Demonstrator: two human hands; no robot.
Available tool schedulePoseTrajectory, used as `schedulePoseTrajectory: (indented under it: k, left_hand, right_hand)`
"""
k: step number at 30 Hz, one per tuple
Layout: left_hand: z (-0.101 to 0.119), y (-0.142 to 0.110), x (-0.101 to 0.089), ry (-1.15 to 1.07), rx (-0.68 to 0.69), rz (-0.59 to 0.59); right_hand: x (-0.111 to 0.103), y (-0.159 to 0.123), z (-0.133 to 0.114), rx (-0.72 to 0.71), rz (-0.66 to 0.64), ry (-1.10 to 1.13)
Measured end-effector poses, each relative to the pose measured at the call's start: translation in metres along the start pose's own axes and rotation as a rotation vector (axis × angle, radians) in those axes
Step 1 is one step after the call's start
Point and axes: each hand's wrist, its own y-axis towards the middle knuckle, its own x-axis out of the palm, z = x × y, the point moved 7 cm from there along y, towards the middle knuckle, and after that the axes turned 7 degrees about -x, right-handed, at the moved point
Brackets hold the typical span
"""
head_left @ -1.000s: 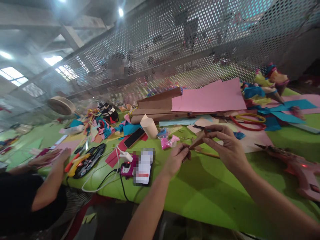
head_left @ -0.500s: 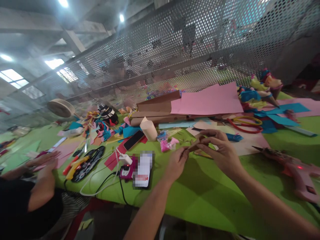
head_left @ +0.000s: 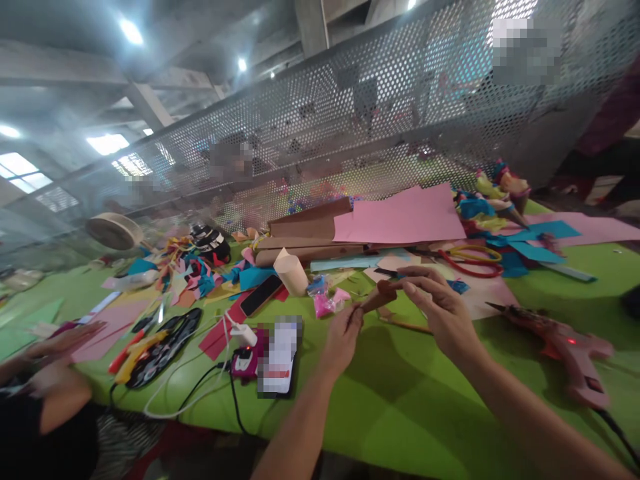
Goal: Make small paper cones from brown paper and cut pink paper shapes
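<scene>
My left hand (head_left: 343, 337) pinches the narrow tip of a small brown paper cone (head_left: 377, 297) just above the green table (head_left: 410, 393). My right hand (head_left: 437, 310) curls around the cone's wider end, fingers pressed against it. Both hands hover in front of a heap of pink paper sheets (head_left: 405, 217) and brown card (head_left: 310, 227). A little bag of pink bits (head_left: 327, 301) lies just left of my left hand.
A pink glue gun (head_left: 565, 347) lies at the right with its cord running off the edge. A phone (head_left: 277, 357), charger and cables lie at the left. Another person's arms (head_left: 50, 373) rest at the far left beside scissors (head_left: 160, 337). A perforated metal screen (head_left: 350, 120) backs the table.
The view has tilted upward and shifted a little. My hands stay on the cone, which has turned slightly. The other person's arms have drawn back toward the left.
</scene>
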Motion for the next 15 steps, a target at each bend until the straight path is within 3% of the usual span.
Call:
schedulePoseTrajectory:
  k: [6, 15]
  left_hand:
    - [-0.005, 0.006, -0.005, -0.205, -0.072, 0.010]
    - [-0.011, 0.016, -0.012, -0.352, -0.067, 0.025]
  right_hand:
    - [-0.008, 0.004, 0.018, 0.098, 0.109, 0.128]
    - [0.003, 0.003, 0.031, 0.201, 0.086, 0.183]
